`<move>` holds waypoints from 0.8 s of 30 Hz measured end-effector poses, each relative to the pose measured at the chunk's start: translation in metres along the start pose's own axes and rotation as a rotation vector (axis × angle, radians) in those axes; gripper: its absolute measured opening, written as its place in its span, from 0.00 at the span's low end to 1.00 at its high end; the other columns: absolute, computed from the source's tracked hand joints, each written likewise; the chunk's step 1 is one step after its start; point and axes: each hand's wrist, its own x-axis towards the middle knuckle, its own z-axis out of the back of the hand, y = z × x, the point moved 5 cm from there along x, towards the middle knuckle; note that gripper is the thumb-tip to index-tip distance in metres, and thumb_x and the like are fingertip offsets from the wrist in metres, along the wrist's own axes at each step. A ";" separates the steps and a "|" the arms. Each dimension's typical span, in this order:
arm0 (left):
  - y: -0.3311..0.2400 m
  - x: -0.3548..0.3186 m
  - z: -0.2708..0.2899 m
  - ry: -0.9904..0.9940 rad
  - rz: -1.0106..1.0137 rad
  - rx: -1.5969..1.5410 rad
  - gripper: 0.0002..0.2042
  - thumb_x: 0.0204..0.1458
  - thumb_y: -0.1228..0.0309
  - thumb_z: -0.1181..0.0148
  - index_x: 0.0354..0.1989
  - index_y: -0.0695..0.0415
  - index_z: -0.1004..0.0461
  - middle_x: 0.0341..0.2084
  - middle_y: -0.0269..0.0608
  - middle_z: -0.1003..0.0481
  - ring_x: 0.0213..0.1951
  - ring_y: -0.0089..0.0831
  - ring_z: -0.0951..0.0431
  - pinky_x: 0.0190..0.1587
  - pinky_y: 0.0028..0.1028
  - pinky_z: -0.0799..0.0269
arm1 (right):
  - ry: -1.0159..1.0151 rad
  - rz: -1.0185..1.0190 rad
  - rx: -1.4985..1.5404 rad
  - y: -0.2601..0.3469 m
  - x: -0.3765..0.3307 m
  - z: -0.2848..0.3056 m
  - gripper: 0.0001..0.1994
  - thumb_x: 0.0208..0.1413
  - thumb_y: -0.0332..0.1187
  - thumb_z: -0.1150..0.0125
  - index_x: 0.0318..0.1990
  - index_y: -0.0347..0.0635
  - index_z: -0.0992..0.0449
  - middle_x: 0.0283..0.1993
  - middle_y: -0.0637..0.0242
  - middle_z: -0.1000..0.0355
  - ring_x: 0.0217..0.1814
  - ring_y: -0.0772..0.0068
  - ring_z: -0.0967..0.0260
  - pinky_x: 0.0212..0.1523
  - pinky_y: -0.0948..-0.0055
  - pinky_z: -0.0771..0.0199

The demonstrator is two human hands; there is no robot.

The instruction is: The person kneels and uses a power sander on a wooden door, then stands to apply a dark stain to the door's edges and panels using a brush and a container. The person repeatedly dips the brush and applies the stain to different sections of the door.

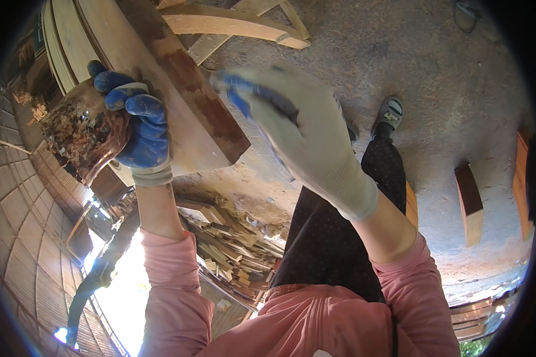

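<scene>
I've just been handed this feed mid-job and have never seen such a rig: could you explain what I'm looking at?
There is no machine: these are a person's own two hands, in white gloves with blue coating. The single picture comes from a fisheye camera worn on the head, looking down, so straight edges bend toward the rim.

The left hand grips what looks like a crusted brown container, beside a pale wooden board with a reddish-brown edge. The right hand is blurred near that edge; I can't tell whether it holds anything.

Beyond lies a curved wooden piece above the floor; wood offcuts are piled nearer the person.
</scene>
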 end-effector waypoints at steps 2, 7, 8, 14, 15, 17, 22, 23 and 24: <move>-0.001 -0.002 0.000 -0.001 -0.008 0.011 0.20 0.73 0.59 0.56 0.66 0.54 0.29 0.51 0.41 0.25 0.50 0.36 0.25 0.57 0.41 0.32 | -0.074 0.074 -0.136 0.004 -0.001 0.001 0.15 0.60 0.24 0.40 0.54 0.41 0.20 0.35 0.61 0.29 0.31 0.67 0.30 0.31 0.69 0.32; 0.001 -0.004 0.000 0.014 -0.004 0.006 0.21 0.73 0.57 0.57 0.67 0.54 0.30 0.51 0.41 0.25 0.51 0.36 0.25 0.57 0.41 0.32 | 0.022 -0.041 0.054 0.001 -0.002 -0.002 0.14 0.61 0.25 0.40 0.55 0.40 0.21 0.34 0.60 0.29 0.28 0.65 0.31 0.31 0.68 0.32; 0.001 -0.004 0.000 0.010 -0.004 0.005 0.21 0.73 0.57 0.57 0.66 0.54 0.30 0.51 0.41 0.25 0.51 0.36 0.24 0.58 0.41 0.32 | -0.035 0.014 0.083 0.002 -0.001 0.000 0.15 0.61 0.25 0.40 0.55 0.39 0.21 0.35 0.59 0.29 0.28 0.63 0.31 0.31 0.67 0.32; 0.001 -0.008 0.001 0.007 0.010 0.013 0.21 0.73 0.56 0.58 0.65 0.53 0.29 0.52 0.41 0.25 0.51 0.36 0.24 0.58 0.41 0.32 | 0.019 0.013 -0.052 0.000 -0.004 -0.017 0.16 0.61 0.26 0.39 0.56 0.39 0.22 0.37 0.56 0.28 0.29 0.58 0.30 0.32 0.64 0.31; 0.000 -0.009 0.001 0.010 0.007 0.017 0.21 0.73 0.56 0.58 0.65 0.53 0.29 0.52 0.41 0.25 0.51 0.36 0.24 0.58 0.41 0.32 | -0.038 0.015 -0.057 0.000 -0.006 -0.019 0.16 0.61 0.26 0.39 0.56 0.39 0.22 0.37 0.56 0.28 0.30 0.58 0.30 0.32 0.64 0.31; -0.001 -0.011 0.002 0.010 0.005 0.017 0.21 0.73 0.57 0.57 0.66 0.53 0.29 0.52 0.41 0.25 0.51 0.36 0.24 0.58 0.41 0.32 | -0.041 0.060 -0.080 0.003 -0.014 -0.023 0.16 0.61 0.27 0.38 0.56 0.39 0.22 0.38 0.56 0.28 0.31 0.58 0.30 0.33 0.64 0.31; 0.002 -0.013 0.001 0.018 0.001 0.003 0.20 0.73 0.60 0.56 0.68 0.53 0.31 0.53 0.41 0.25 0.51 0.36 0.24 0.58 0.42 0.31 | 0.044 0.068 -0.111 0.011 -0.027 -0.009 0.14 0.60 0.27 0.37 0.54 0.39 0.22 0.38 0.56 0.28 0.32 0.56 0.29 0.33 0.63 0.30; 0.002 -0.014 0.000 0.016 -0.008 0.011 0.20 0.73 0.60 0.56 0.68 0.53 0.31 0.53 0.41 0.26 0.51 0.36 0.24 0.58 0.42 0.31 | 0.080 0.102 -0.126 0.013 -0.025 -0.005 0.14 0.60 0.26 0.37 0.53 0.39 0.22 0.38 0.56 0.28 0.32 0.55 0.29 0.34 0.63 0.30; 0.003 -0.014 0.000 0.014 -0.010 0.014 0.20 0.73 0.61 0.56 0.68 0.53 0.31 0.53 0.41 0.26 0.51 0.36 0.24 0.58 0.42 0.32 | 0.054 0.052 -0.105 0.009 -0.020 0.002 0.13 0.60 0.27 0.38 0.52 0.39 0.22 0.37 0.57 0.29 0.32 0.55 0.29 0.34 0.62 0.30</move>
